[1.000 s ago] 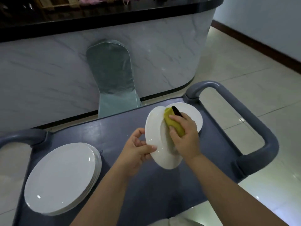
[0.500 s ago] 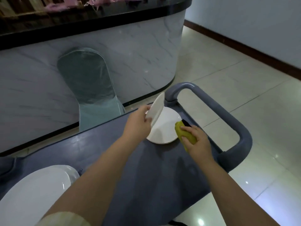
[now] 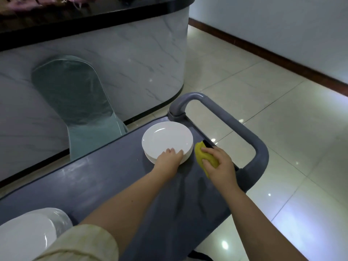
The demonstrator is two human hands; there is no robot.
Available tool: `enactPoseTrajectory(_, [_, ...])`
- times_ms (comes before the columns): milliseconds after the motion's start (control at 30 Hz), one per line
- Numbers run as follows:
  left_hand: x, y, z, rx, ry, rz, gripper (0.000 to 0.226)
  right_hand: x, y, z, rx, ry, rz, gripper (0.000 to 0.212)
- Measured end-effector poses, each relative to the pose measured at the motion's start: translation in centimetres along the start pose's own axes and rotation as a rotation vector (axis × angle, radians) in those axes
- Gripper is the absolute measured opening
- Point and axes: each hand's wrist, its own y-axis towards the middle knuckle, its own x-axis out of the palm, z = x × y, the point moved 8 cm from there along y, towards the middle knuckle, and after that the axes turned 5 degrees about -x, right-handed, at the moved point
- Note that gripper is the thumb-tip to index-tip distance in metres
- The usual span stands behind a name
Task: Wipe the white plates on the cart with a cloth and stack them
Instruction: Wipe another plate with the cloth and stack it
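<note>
1. Plates are lying in two piles on the cart (image 3: 105, 181). The left pile (image 3: 26, 240) is sitting at the near left corner, partly cut off by the picture edge and partly hiding behind a sleeve (image 3: 79, 243). Judging by the shine, these are handling as stiff, smooth, breakable pieces. They are likely heavy when taken several together, so lifting one at a time is looking wiser.
2. The left hand (image 3: 169, 157) is resting on the right pile (image 3: 149, 157) at the cart's far right end. Its fingers (image 3: 170, 150) and thumb are lying nearly flat on the near rim of the top plate (image 3: 165, 138), not curling under it and gripping nothing.
3. That top plate is sitting level and nearly centred on what is lying beneath, though how many are lying there I cannot tell. Glazed rims are probably sliding easily on each other, so a sideways nudge is risking a shift. The rim is offering the best hold, with the thumb on top and the fingers hooking beneath.
4. The cloth (image 3: 205, 155), yellow, soft and bunched, is sitting just beside the pile. The right hand (image 3: 220, 166) is gripping it with its fingers curling round it.
5. The handle (image 3: 259, 147) is arching over the right end, near the pile, so a plate swinging that way is risking a knock.
</note>
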Motion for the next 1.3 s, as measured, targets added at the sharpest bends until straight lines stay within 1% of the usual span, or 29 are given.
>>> enactPoseTrajectory(100, [1.9, -0.2, 0.4, 0.007, -0.002, -0.011, 0.062, 0.1, -0.6, 0.1, 0.023, -0.021, -0.015, 0.041])
enactPoseTrajectory(133, [2.1, -0.2, 0.4, 0.001, -0.024, -0.014, 0.061, 0.2, -0.7, 0.1, 0.024, -0.026, -0.022, 0.04])
enactPoseTrajectory(200, [2.4, -0.2, 0.2, -0.007, -0.123, -0.043, 0.057, 0.7, -0.8, -0.1, 0.028, -0.028, -0.045, 0.038])
enactPoseTrajectory(267, [1.8, -0.7, -0.6, -0.038, -0.246, -0.035, 0.043, 1.5, -0.7, -0.7, 0.014, -0.032, -0.064, 0.034])
enactPoseTrajectory(333, [0.4, -2.0, -2.3, -0.104, -0.382, 0.056, 0.031, 2.7, -0.3, -2.1, -0.022, -0.031, -0.089, 0.032])
enactPoseTrajectory(367, [-0.5, -3.0, -3.6, -0.144, -0.428, 0.119, 0.03, 3.5, 0.0, -2.9, -0.048, -0.028, -0.106, 0.032])
enactPoseTrajectory(500, [-3.7, -9.2, -10.3, -0.319, -0.49, 0.363, 0.025, 8.2, 0.2, -8.2, -0.203, 0.004, -0.237, 0.033])
enactPoseTrajectory(567, [-4.1, -13.2, -14.3, -0.46, -0.537, 0.445, 0.022, 11.2, -0.5, -11.6, -0.315, 0.002, -0.307, 0.037])
enactPoseTrajectory(633, [-3.7, -17.8, -18.1, -0.636, -0.585, 0.513, 0.021, 14.5, -1.7, -14.7, -0.44, 0.002, -0.396, 0.038])
enactPoseTrajectory(733, [-1.9, -25.7, -22.3, -0.905, -0.697, 0.598, 0.017, 19.6, -4.4, -17.8, -0.54, 0.036, -0.561, 0.038])
enactPoseTrajectory(833, [1.1, -34.5, -24.4, -1.186, -0.832, 0.682, 0.011, 23.4, -8.0, -20.0, -0.601, 0.088, -0.681, 0.037])
enactPoseTrajectory(900, [3.8, -40.1, -24.6, -1.387, -0.912, 0.757, 0.018, 25.1, -10.3, -21.1, -0.651, 0.104, -0.745, 0.037])
enactPoseTrajectory(967, [6.5, -44.7, -23.8, -1.574, -0.982, 0.809, 0.025, 26.5, -12.3, -21.7, -0.652, 0.121, -0.816, 0.037])
enactPoseTrajectory(1033, [9.1, -47.5, -22.5, -1.697, -1.061, 0.81, 0.029, 27.4, -14.0, -21.9, -0.653, 0.127, -0.87, 0.036])
enactPoseTrajectory(1067, [10.2, -48.2, -21.9, -1.729, -1.108, 0.801, 0.032, 27.8, -14.7, -21.9, -0.662, 0.125, -0.882, 0.036])
enactPoseTrajectory(1133, [11.7, -48.4, -20.9, -1.747, -1.163, 0.746, 0.04, 28.3, -15.7, -21.7, -0.659, 0.117, -0.893, 0.035])
enactPoseTrajectory(1200, [12.3, -48.0, -20.5, -1.754, -1.162, 0.667, 0.048, 28.6, -16.4, -21.5, -0.648, 0.122, -0.911, 0.035])
enactPoseTrajectory(1300, [12.3, -47.7, -21.0, -1.782, -1.125, 0.591, 0.048, 29.0, -16.4, -21.2, -0.624, 0.135, -0.939, 0.034])
